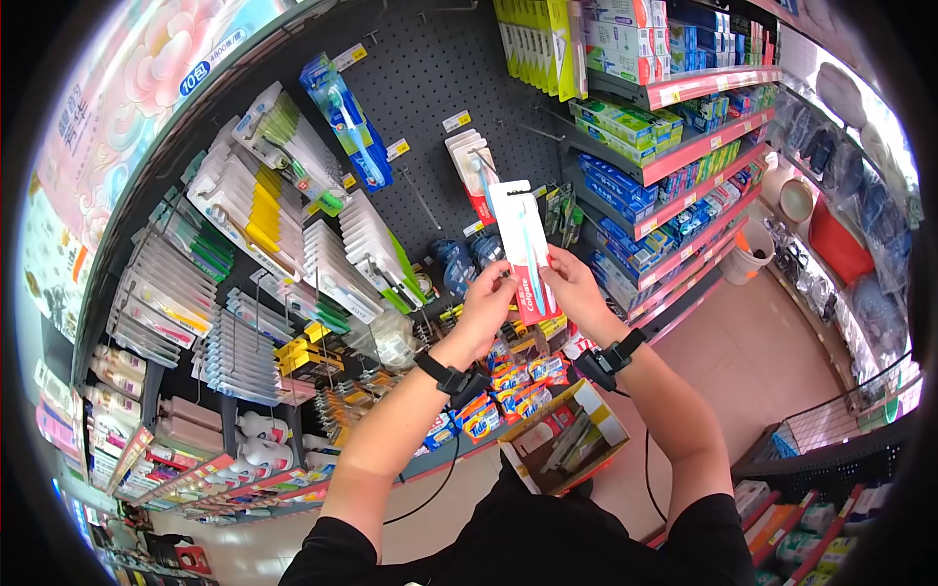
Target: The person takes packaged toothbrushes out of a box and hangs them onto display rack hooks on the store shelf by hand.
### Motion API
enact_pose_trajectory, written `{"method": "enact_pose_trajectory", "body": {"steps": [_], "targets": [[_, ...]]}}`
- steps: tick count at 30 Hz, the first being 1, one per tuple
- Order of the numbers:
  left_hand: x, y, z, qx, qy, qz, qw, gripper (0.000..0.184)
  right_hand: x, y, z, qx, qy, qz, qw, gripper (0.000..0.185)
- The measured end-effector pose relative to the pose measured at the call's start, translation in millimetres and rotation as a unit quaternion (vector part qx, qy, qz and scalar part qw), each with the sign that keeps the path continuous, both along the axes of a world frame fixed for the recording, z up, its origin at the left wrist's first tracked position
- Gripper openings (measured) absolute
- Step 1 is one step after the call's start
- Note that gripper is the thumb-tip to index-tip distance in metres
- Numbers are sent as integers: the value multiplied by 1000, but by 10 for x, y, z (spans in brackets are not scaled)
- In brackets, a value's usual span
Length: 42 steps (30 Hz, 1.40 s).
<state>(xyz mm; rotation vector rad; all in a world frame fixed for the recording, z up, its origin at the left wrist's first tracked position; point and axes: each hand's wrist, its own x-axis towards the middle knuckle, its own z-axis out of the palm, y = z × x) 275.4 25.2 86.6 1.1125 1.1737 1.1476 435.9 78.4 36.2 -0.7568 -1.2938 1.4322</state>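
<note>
One Colgate toothbrush pack (525,239), held before the pegboard (430,93); left hand (486,305) and right hand (580,289) pinch its lower edges, both closed. Judged step: positioning; next move calls for a clear hanger tab (514,189).

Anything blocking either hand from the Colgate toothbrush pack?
Nothing visible. The left hand and right hand both grip the Colgate toothbrush pack at its lower part, one at each side. The hanging packs appear beyond it, not between.

Shelves (705,86) (pink-edged), boxes (625,127) on them, pegboard (430,93), hanging toothbrush packs (262,210)
</note>
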Motion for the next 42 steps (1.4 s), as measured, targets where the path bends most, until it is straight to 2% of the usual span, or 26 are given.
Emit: {"method": "enact_pose_trajectory", "body": {"steps": [7, 13, 15, 20, 22, 24, 25, 27, 32, 34, 37, 38, 39, 40, 41, 42], "targets": [[-115, 207, -174, -6, -29, -4, 1000, 22, -113, 199, -136, -4, -7, -6, 1000, 42], [-259, 527, -309, -28, 15, -24, 999, 27, -293, 653, -462, 21, -60, -40, 997, 42], [-265, 632, -347, -16, -7, 27, 999, 20, -371, 791, -560, 27, -72, -43, 996, 42], [-477, 1063, -690, -1, 3, 17, 1000, 17, -565, 1079, -713, 56, -125, -101, 985, 39], [-550, 1216, -771, 3, 2, 21, 1000, 17, -651, 1161, -677, 76, -160, -130, 976, 38], [-634, 1402, -823, 3, 6, -1, 1000, 24, -723, 1281, -582, 154, -201, -152, 955, 38], [-626, 1435, -756, 3, 28, 22, 999, 22, -767, 1322, -503, 152, -205, -153, 955, 38], [-677, 1595, -757, 5, 10, 25, 1000, 22, -862, 1421, -390, 227, -255, -201, 918, 37], [-746, 1849, -782, 30, -56, 27, 998, 27, -1022, 1709, -206, 225, -269, -201, 915, 36], [-736, 1769, -780, 32, -38, 41, 998, 33, -1043, 1809, -245, 188, -293, -174, 921, 46], [-697, 1529, -961, 39, 69, 126, 989, 43, -1020, 1738, -429, 182, -300, -202, 915, 52], [-701, 1405, -1044, 29, 70, 123, 990, 43, -972, 1644, -530, 183, -320, -226, 902, 55], [-729, 1241, -1130, 5, 44, 59, 997, 41, -926, 1566, -744, 210, -306, -274, 887, 50], [-721, 1051, -1166, -20, 15, -6, 1000, 39, -844, 1407, -942, 195, -313, -275, 888, 50], [-690, 809, -1197, -24, 48, -34, 998, 34, -746, 1206, -1136, 174, -316, -231, 904, 43], [-670, 582, -1231, -112, 16, -87, 990, 31, -645, 989, -1265, 153, -316, -187, 917, 36]]}}
